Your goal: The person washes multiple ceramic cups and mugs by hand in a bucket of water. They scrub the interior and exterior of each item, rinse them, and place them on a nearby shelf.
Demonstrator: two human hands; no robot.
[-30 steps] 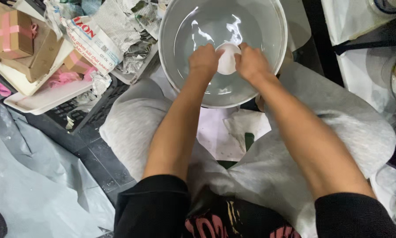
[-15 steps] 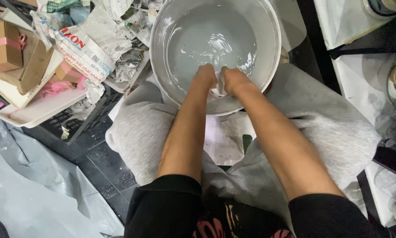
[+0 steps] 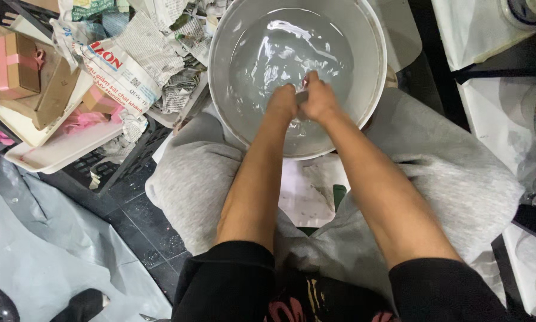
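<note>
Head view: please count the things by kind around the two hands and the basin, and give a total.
Hands in the water: 2, left hand and right hand
Grey basin: 1
Brown gift box with pink ribbon: 1
White tray: 1
Total: 5

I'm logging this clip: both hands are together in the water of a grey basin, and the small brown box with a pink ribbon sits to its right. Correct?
Not quite. The brown box sits to the left of the basin, as the head view shows. The left hand and right hand are together in the water.
</note>
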